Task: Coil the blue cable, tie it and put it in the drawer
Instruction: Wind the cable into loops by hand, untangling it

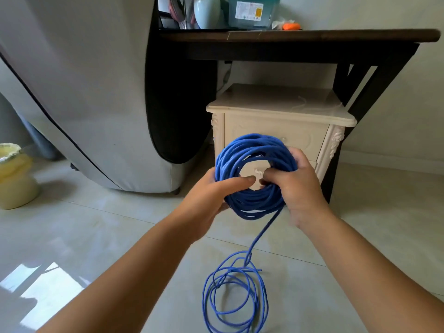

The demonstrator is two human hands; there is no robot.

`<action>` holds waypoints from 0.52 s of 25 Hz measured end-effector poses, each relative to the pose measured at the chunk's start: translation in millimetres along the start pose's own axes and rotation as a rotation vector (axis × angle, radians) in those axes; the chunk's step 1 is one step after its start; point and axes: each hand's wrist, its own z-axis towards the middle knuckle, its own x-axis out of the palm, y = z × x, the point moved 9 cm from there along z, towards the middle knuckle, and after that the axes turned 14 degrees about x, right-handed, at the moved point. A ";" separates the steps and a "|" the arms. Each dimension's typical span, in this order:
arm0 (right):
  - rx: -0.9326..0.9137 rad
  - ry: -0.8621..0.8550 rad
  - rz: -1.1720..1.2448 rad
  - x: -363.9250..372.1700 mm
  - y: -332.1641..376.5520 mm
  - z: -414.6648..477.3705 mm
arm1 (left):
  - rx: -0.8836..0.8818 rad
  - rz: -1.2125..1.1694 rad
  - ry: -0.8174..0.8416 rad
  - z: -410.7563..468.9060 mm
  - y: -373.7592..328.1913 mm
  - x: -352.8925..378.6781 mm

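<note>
1. Head view, and both hands are up in front of the cabinet with the blue cable (252,143) wound into a thick ring between them, held upright in the air.
2. Over to the left hand (206,200): it grips the ring's left side, thumb laid across the front and reaching into the hole, the other fingers hidden behind the strands.
3. Now the right hand (296,188): it clamps the right side, fingers curled through the hole and round the bundle, back of the hand toward the camera.
4. From the bottom of the ring a single strand (263,233) drops to the floor tiles (96,236), where the uncoiled rest lies in loose loops (241,269) between the two forearms.
5. Just behind the ring stands a cream nightstand (281,109). Its upper drawer (302,138) sits flush and closed, and a pale handle lower down shows through the ring's hole.
6. A dark wooden table (300,36) stands over the nightstand, carrying a clear box (252,13) with a teal lid, a pale vase (206,10) and a small orange item (290,26).
7. Off to the left there is a big grey covered shape (84,92), with a yellow bin (14,179) at the frame's edge.
</note>
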 end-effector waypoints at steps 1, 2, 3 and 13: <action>-0.069 -0.029 -0.127 0.3 9.1 -3.9 | 0.039 0.066 0.033 2.0 -5.8 -5.4; -0.138 -0.050 -0.293 3.9 15.5 -8.3 | 0.095 0.200 0.052 4.4 -10.7 -11.2; -0.208 -0.057 -0.486 11.4 18.2 -13.6 | 0.168 0.375 0.077 6.0 -15.1 -13.5; -0.413 0.187 -0.838 51.4 13.7 -46.1 | 0.454 0.890 0.123 7.9 -22.0 -13.9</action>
